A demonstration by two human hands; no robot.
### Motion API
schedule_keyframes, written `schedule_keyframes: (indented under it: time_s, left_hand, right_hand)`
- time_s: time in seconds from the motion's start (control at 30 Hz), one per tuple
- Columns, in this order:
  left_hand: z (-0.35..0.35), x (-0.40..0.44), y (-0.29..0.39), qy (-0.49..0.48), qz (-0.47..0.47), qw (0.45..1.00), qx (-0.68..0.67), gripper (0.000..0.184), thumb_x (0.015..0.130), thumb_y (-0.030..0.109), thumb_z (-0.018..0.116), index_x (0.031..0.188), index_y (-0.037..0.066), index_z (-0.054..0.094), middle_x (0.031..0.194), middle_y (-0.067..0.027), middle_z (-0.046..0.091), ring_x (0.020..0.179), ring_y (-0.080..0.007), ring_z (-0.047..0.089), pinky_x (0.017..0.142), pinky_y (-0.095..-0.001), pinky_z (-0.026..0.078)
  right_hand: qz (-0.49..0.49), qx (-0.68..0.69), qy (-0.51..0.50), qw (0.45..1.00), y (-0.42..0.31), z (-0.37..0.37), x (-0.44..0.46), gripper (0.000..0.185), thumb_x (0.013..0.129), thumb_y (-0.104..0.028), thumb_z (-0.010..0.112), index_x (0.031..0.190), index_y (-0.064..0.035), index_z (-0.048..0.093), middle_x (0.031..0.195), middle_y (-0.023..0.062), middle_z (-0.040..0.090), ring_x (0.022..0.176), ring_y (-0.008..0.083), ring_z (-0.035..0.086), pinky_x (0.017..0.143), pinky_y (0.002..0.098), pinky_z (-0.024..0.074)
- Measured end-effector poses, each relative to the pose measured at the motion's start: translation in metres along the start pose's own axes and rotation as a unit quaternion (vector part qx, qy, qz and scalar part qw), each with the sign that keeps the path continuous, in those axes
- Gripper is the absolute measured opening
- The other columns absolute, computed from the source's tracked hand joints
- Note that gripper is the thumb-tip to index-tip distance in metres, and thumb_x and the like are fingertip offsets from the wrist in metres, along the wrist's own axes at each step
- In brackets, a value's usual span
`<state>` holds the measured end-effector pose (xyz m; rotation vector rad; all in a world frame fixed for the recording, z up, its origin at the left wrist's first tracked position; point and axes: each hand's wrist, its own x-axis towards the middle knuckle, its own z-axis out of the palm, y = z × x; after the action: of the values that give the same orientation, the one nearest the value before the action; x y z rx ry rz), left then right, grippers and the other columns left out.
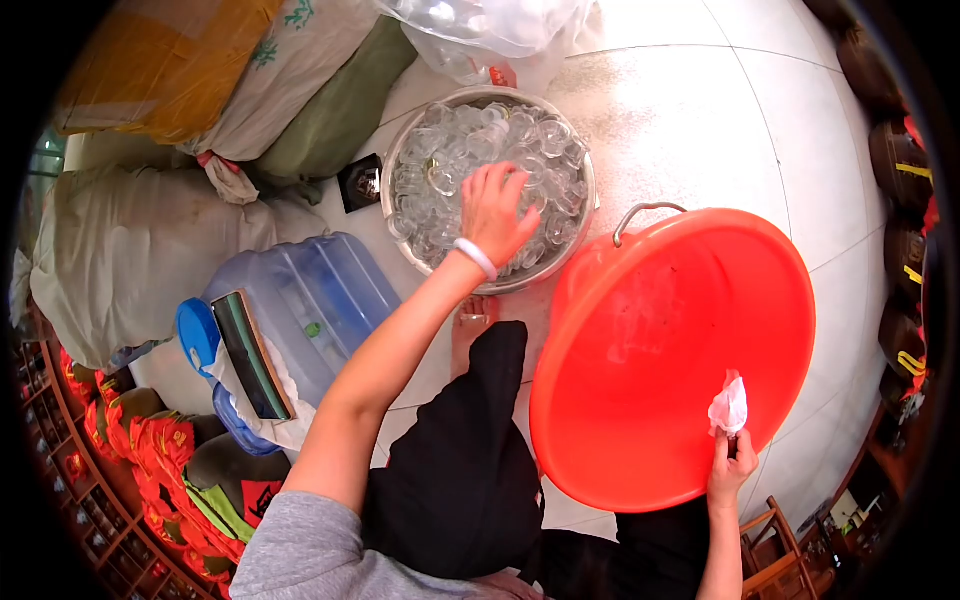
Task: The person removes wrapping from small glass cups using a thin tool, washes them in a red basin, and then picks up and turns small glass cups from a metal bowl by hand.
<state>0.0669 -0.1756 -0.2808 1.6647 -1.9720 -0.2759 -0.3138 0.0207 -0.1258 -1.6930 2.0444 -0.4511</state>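
My left hand (492,213), with a pale bracelet on the wrist, reaches over a round metal basin (590,190) heaped with small clear glass cups (430,190). Its fingers are apart and slightly bent; whether the tips touch the cups I cannot tell. Over the near right side of a big red plastic tub (640,400), my right hand (735,465) is closed on a crumpled white cloth (731,403). Something small and dark shows between those fingers, too little of it to name. The tub leans with its opening towards me, and its metal handle (640,215) stands up at the far side.
Left of me lies a clear blue water jug (320,300) with a dark, long box (250,355) on it. Stuffed sacks (140,250) fill the far left. A clear plastic bag (500,30) lies behind the basin. Dark jars (900,165) line the right edge.
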Motion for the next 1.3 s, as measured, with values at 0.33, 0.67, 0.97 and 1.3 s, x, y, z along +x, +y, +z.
schedule_keyframes:
  time_s: [0.33, 0.67, 0.97, 1.3]
  left_hand:
    - [0.034, 0.043, -0.009, -0.135, 0.007, 0.979, 0.15, 0.037, 0.067, 0.021, 0.071, 0.098, 0.006, 0.059, 0.092, -0.0118, 0.055, 0.092, -0.0287, 0.052, 0.082, -0.0409, 0.04]
    - [-0.016, 0.011, 0.032, 0.008, -0.184, 0.932, -0.312, 0.043, 0.063, 0.016, 0.078, 0.099, 0.003, 0.059, 0.091, -0.009, 0.053, 0.078, -0.0188, 0.055, 0.069, -0.0297, 0.047]
    - [-0.06, 0.001, 0.055, -0.12, -0.345, 0.661, -0.656, 0.013, 0.084, 0.009, 0.062, 0.095, 0.004, 0.056, 0.092, -0.006, 0.059, 0.072, -0.0097, 0.052, 0.054, -0.0228, 0.04]
    - [-0.075, -0.005, 0.069, -0.035, -0.387, 0.57, -0.723, 0.029, 0.093, 0.011, 0.043, 0.116, -0.005, 0.052, 0.108, -0.0128, 0.057, 0.097, -0.0235, 0.057, 0.086, -0.0413, 0.046]
  right_hand:
    - [0.004, -0.007, -0.007, 1.0, 0.005, -0.003, -0.002, 0.007, 0.079, 0.003, 0.061, 0.086, 0.0021, 0.059, 0.063, 0.0074, 0.061, 0.052, 0.0124, 0.054, 0.05, 0.0249, 0.0414]
    - [-0.011, -0.007, -0.001, 1.0, 0.002, -0.003, 0.0, 0.008, 0.078, 0.003, 0.061, 0.086, 0.0021, 0.059, 0.062, 0.0074, 0.06, 0.052, 0.011, 0.053, 0.049, 0.0239, 0.0402]
    - [-0.009, -0.009, -0.001, 1.0, 0.002, -0.003, 0.0, 0.007, 0.079, 0.001, 0.061, 0.085, 0.0015, 0.059, 0.061, 0.0069, 0.06, 0.049, 0.0112, 0.051, 0.047, 0.0245, 0.039]
    - [-0.001, -0.008, -0.004, 1.0, 0.0, -0.003, 0.0, 0.006, 0.078, 0.002, 0.06, 0.084, 0.0012, 0.058, 0.061, 0.0065, 0.06, 0.048, 0.0111, 0.05, 0.047, 0.0244, 0.0389]
